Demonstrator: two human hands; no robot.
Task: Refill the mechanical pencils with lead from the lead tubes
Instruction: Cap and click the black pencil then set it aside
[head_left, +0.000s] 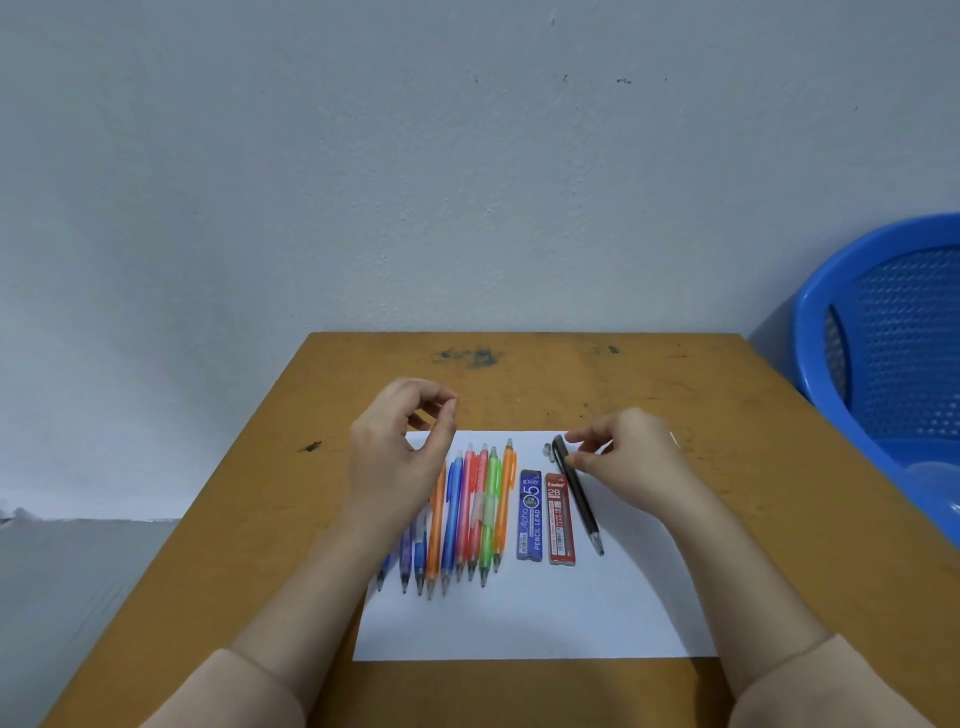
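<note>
A row of several coloured mechanical pencils (462, 514) lies on a white sheet (535, 618), tips toward me. To their right lie a blue lead tube (529, 514) and a red lead tube (560, 518). A black mechanical pencil (582, 506) lies slanted further right, with a small grey cap (547, 450) beside its top end. My right hand (628, 454) pinches the upper part of the black pencil between thumb and fingers. My left hand (400, 441) is raised above the coloured pencils and pinches a thin lead (470, 399) that points right.
The sheet lies on a worn wooden table (727, 493) pushed against a grey wall. A blue plastic basket (893, 364) stands off the table's right edge. The floor drops away on the left.
</note>
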